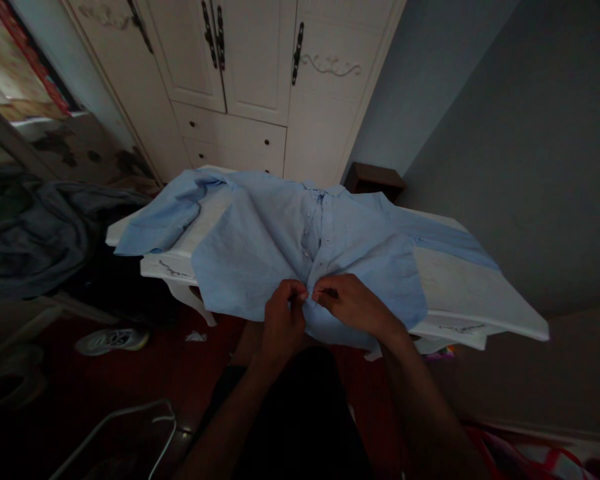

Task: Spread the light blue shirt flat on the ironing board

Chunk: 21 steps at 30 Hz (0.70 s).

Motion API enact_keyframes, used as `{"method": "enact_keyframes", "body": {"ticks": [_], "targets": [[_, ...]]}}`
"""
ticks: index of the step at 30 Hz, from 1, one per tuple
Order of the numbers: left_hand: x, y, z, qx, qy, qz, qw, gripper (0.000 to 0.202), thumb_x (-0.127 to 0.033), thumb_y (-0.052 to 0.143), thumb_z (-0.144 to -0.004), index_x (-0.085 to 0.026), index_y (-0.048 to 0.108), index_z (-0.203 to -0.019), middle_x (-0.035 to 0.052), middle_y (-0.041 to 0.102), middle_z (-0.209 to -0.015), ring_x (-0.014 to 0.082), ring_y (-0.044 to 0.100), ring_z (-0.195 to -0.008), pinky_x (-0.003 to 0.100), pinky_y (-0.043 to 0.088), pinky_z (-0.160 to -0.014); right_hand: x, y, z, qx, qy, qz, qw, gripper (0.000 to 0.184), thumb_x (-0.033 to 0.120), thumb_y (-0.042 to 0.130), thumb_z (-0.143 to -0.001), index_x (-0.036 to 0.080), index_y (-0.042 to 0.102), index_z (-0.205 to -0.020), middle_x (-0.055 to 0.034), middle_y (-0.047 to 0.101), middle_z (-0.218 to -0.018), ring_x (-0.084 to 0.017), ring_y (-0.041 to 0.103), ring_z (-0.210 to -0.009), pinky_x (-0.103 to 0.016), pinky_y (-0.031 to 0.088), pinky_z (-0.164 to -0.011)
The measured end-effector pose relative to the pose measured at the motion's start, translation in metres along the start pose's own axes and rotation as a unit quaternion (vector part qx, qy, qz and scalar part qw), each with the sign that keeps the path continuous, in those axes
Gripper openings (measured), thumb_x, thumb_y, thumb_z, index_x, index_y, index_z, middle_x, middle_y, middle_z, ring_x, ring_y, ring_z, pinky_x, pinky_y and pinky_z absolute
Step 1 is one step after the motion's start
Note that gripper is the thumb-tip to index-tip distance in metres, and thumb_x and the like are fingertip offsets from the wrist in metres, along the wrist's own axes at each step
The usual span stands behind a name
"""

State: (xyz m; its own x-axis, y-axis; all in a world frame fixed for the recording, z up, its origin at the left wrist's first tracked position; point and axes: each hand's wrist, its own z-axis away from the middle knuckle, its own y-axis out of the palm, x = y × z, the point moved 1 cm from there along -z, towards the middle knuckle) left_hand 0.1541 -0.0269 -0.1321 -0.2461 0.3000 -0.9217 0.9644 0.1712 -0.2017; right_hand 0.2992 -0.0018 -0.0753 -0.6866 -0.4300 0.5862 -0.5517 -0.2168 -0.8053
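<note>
A light blue button-up shirt [260, 227] lies spread over a white table [480, 287], collar toward the far side and its lower hem hanging over the near edge. Its front placket runs down the middle, with the upper part unfastened and small buttons showing. My left hand [286, 313] pinches the shirt's front edge low on the placket. Just to the right, my right hand [347, 301] pinches the facing edge, fingertips almost touching the left ones. Any button between the fingers is too small to make out.
A white wardrobe [255, 67] stands behind the table. Dark clothes [45, 233] are heaped at the left. On the red floor are a grey shoe [113, 340] and a white hanger [115, 413]. A brown box [377, 177] sits beyond the table.
</note>
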Motion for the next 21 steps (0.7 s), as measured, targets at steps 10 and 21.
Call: {"method": "enact_keyframes", "body": {"ticks": [10, 21], "targets": [[-0.001, -0.002, 0.004, -0.004, -0.004, -0.022, 1.000, 0.008, -0.025, 0.055, -0.088, -0.018, 0.057, -0.083, 0.0005, 0.063, -0.077, 0.0128, 0.059, -0.075, 0.023, 0.044, -0.072, -0.006, -0.003, 0.003, -0.009, -0.013, -0.058, 0.998, 0.021, 0.013, 0.053, -0.086, 0.018, 0.072, -0.077, 0.0022, 0.066, -0.069, -0.011, 0.058, -0.064, -0.022, 0.040, -0.064], [-0.002, -0.005, 0.006, -0.039, 0.046, -0.064, 0.996, 0.010, -0.021, 0.052, -0.088, -0.018, 0.060, -0.082, 0.0008, 0.065, -0.076, 0.0131, 0.061, -0.074, 0.025, 0.047, -0.070, -0.015, -0.004, 0.005, 0.014, -0.001, -0.120, 0.993, 0.018, 0.024, 0.057, -0.088, 0.017, 0.070, -0.078, 0.0012, 0.063, -0.069, -0.011, 0.055, -0.064, -0.022, 0.040, -0.061]]}}
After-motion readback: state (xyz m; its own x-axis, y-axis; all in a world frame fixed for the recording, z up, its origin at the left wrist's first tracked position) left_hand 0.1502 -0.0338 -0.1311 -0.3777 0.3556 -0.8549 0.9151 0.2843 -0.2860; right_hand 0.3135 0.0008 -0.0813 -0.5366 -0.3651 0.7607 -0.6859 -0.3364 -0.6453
